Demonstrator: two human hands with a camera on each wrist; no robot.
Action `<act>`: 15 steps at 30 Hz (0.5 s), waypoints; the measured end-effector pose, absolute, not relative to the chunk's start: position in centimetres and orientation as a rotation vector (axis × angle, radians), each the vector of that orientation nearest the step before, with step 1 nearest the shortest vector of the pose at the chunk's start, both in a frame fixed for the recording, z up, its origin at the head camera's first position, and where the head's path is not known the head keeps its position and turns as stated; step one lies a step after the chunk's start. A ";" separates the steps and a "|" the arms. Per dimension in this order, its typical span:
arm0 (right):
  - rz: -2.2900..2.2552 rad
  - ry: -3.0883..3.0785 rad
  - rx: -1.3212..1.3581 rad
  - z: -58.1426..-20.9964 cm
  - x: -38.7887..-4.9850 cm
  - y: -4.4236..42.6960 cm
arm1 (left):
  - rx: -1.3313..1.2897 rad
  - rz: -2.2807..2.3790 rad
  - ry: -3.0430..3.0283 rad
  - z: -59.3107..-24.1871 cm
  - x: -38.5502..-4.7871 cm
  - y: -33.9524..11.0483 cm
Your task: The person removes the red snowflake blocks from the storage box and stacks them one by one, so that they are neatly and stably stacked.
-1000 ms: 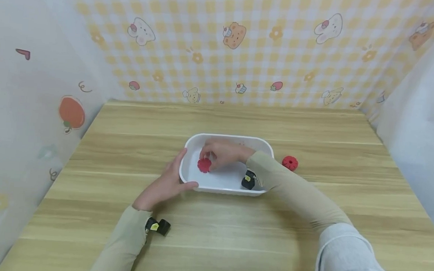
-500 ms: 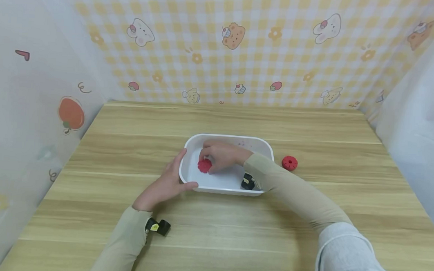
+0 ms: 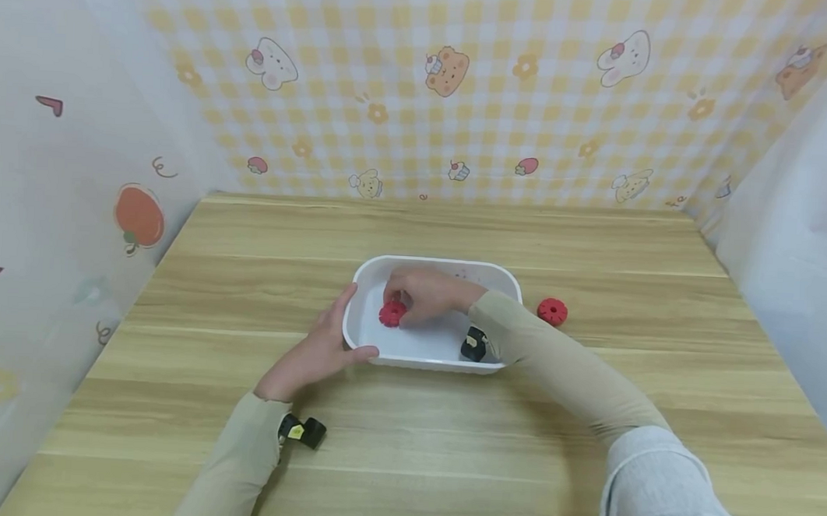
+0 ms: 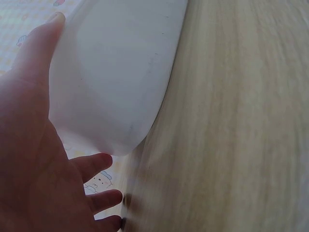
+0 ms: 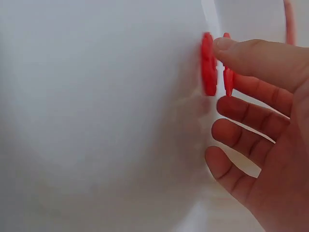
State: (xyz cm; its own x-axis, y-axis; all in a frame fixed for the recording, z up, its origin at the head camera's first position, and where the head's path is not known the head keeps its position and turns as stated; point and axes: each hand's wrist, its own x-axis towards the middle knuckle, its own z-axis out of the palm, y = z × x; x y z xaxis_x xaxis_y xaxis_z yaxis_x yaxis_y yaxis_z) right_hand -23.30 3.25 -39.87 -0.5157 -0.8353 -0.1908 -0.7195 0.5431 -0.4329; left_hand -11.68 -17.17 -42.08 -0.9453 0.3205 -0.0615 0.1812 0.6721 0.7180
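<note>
In the head view, a white tray [image 3: 430, 363] stands on the table, and my left hand [image 3: 317, 358] rests against its left end. The thumb lies at the front rim and the other fingers spread along the left side, fairly straight. My right hand [image 3: 429, 294] reaches inside the tray, pinching a thin red slotted disc [image 5: 228, 72] between thumb and index finger. Right beside it, against the tray floor, shows a second red shape [image 5: 208, 67], blurred; I cannot tell whether it is another disc or a reflection. The remaining right fingers are loosely bent.
A thick red slotted disc [image 3: 552, 312], maybe a stack, lies on the wooden table [image 3: 417, 461] right of the tray. A yellow checked cloth [image 3: 492, 98] hangs behind the table, and pale sheets [image 3: 803, 193] stand at the sides.
The red disc at my right fingertips has tilted slightly and its centre hole now shows; the right hand has barely shifted. My left hand and the tray stay in place.
</note>
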 end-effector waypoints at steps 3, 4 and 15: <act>-0.447 2.396 -1.243 -39.6 -23.4 3.4 | 0.400 1.146 2.693 -42.0 -11.6 -17.2; -0.446 2.391 -1.241 -39.5 -23.5 3.4 | 0.395 1.149 2.688 -42.0 -11.6 -17.2; -0.422 2.412 -1.184 -38.7 -23.5 4.2 | 0.342 1.157 2.661 -42.0 -11.6 -17.1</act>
State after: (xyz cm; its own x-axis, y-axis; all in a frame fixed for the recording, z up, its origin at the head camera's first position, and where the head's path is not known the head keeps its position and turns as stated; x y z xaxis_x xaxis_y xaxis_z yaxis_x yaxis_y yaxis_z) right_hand -23.48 4.22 -38.70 -0.5496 -0.8020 -0.2338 -0.6750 0.5913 -0.4414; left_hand -11.58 -17.13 -41.97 -0.9489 0.2967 -0.1071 0.1240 0.6631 0.7382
